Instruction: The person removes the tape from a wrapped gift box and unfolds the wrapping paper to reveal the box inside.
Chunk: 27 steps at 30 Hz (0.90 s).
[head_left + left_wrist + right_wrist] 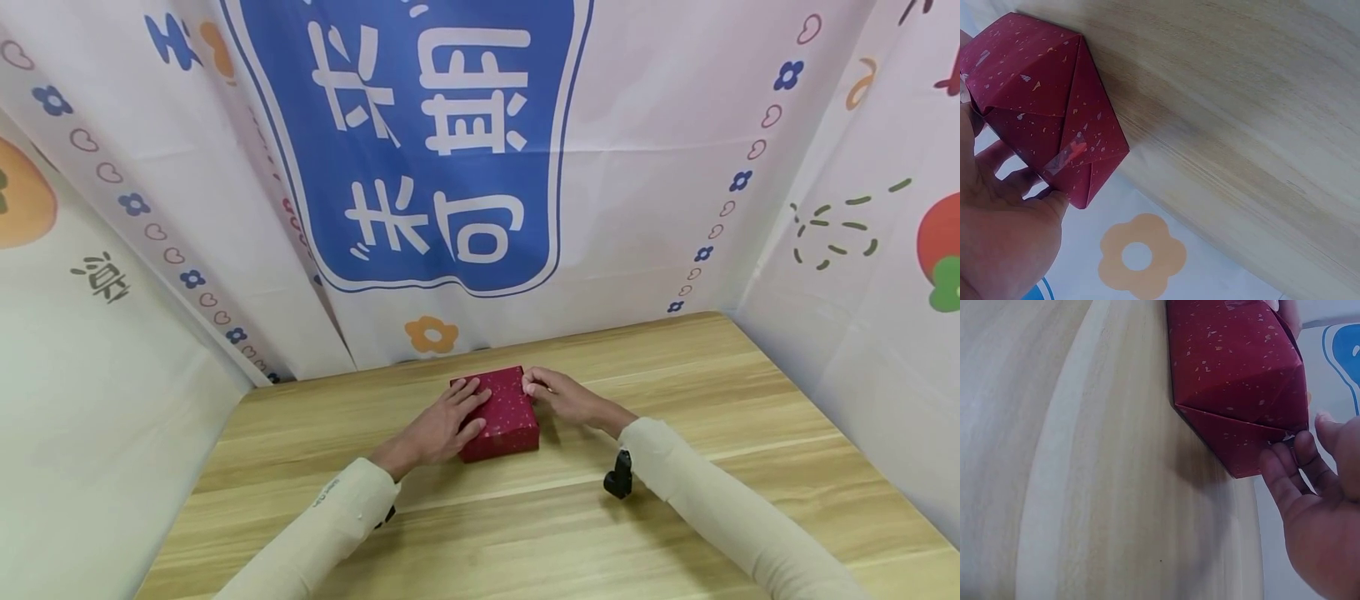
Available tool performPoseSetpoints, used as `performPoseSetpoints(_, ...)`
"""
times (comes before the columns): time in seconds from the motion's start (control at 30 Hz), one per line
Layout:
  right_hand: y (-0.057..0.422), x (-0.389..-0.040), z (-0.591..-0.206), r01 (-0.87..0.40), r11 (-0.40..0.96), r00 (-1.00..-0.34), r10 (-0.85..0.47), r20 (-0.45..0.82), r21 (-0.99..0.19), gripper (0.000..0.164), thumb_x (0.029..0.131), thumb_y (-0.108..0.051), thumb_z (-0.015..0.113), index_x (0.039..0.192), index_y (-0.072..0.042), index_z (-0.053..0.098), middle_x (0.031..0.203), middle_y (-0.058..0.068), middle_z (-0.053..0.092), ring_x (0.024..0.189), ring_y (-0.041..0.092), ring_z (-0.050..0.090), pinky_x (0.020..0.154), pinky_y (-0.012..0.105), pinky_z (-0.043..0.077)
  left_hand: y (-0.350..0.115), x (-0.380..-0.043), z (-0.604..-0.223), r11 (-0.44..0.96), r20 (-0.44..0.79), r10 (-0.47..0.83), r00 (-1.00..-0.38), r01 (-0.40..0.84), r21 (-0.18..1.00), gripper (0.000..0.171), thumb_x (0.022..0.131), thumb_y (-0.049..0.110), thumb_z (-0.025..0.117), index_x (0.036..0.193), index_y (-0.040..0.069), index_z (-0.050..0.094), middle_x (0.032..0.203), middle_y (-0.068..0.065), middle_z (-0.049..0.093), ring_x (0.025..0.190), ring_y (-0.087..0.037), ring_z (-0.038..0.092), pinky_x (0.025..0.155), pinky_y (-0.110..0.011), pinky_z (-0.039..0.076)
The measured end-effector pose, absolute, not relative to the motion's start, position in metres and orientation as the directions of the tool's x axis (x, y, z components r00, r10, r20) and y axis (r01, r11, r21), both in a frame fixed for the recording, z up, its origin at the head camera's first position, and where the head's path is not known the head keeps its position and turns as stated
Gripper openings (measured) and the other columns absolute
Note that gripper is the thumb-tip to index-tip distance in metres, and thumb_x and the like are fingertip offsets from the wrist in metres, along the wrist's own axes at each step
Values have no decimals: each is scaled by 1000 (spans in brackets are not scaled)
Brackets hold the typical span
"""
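A box wrapped in dark red speckled paper [510,408] lies on the wooden table. My left hand [444,423] rests on its top and left edge with fingers spread. At the box's right far corner, my right hand [558,395] grips the edge with bent fingers. Seen from the right wrist, its fingers [1282,478] bend against the folded end flap, beside a small pale bit [1289,435], with the thumb by the top edge. The left wrist view shows the box's other folded end, where clear tape [1065,156] with a red mark crosses the folds.
The wood-grain table [480,533] spreads around the box. A white printed curtain [637,208] with a blue panel stands right behind the table, and more white sheets close off both sides. Black wrist mounts [618,475] hang under the sleeves.
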State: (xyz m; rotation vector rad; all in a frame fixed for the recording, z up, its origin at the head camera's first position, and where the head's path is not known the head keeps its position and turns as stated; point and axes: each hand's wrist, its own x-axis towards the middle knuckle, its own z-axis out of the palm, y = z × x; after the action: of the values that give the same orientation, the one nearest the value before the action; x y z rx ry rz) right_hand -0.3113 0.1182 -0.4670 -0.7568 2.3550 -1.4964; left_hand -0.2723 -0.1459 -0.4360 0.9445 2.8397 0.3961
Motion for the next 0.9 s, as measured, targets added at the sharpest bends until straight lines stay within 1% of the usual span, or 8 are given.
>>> performPoseSetpoints(0.2, 119, -312, -470, -267, 288, -826, -560, 64, -920, 22, 107, -19, 36, 108, -3, 52, 101, 6, 53, 107, 18, 55, 103, 46, 48, -146, -273, -439, 776, -32, 595, -803, 563, 284, 55, 105, 36, 44, 153, 11, 36, 163, -16, 23, 152, -35, 16, 122, -50, 22)
performPoseSetpoints(0.43, 122, -315, -475, -253, 227, -809, -583, 77, -940, 23, 108, -18, 35, 110, -1, 51, 109, 10, 59, 109, 18, 60, 104, 45, 49, -146, -273, -440, 777, -28, 594, -804, 564, 278, 55, 105, 36, 44, 153, 11, 36, 163, -16, 23, 152, -36, 16, 122, -50, 22)
performPoseSetpoints(0.57, 124, -315, -475, -227, 199, -805, -590, 69, -953, 23, 108, -17, 35, 109, 0, 50, 110, 12, 60, 109, 20, 61, 105, 46, 48, -147, -273, -440, 775, -28, 598, -801, 569, 274, 56, 104, 36, 44, 153, 10, 36, 163, -16, 23, 152, -36, 16, 122, -50, 22)
performPoseSetpoints(0.73, 125, -316, -475, -176, 172, -808, -588, 42, -969, 23, 108, -17, 34, 110, 0, 50, 110, 11, 60, 108, 21, 60, 105, 46, 47, -147, -273, -440, 776, -30, 597, -802, 568, 275, 55, 105, 36, 44, 153, 11, 36, 163, -16, 23, 152, -36, 16, 122, -50, 23)
performPoseSetpoints(0.9, 125, -318, -477, -145, 136, -807, -589, 38, -980, 23, 108, -17, 35, 111, 0, 49, 108, 9, 59, 107, 20, 60, 106, 44, 47, -147, -274, -439, 771, -18, 601, -799, 574, 277, 55, 105, 36, 44, 153, 10, 37, 162, -17, 24, 152, -37, 17, 122, -51, 23)
